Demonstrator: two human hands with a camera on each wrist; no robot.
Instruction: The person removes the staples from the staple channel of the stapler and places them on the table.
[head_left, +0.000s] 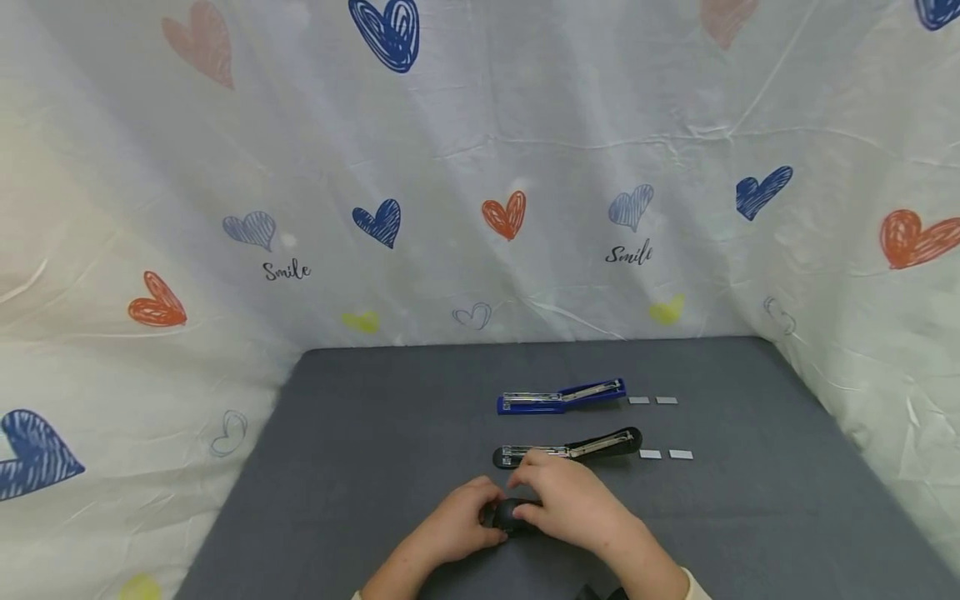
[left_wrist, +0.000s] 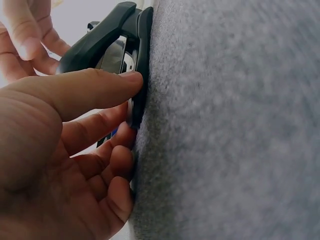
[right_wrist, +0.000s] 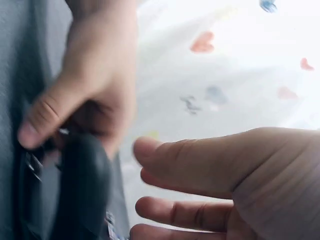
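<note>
A black stapler (head_left: 512, 515) stands on the table in front of me, its top arm raised at a slant over the base in the left wrist view. My left hand (head_left: 459, 523) pinches the base between thumb (left_wrist: 100, 90) and fingers, close to the tabletop. Around the upper arm of the stapler (right_wrist: 82, 185) hovers my right hand (head_left: 566, 500), fingers and thumb apart; in the right wrist view a gap separates them from it. Just beyond the hands lies a second black stapler (head_left: 606, 444), unfolded flat with its metal channel showing.
Farther back, a blue stapler (head_left: 531, 405) lies unfolded. Small white pieces (head_left: 650, 455) sit in pairs to the right of both unfolded staplers. A dark object (head_left: 600, 593), partly cut off, shows at the bottom edge. A heart-printed curtain (head_left: 435, 275) hangs behind the grey table (head_left: 360, 433).
</note>
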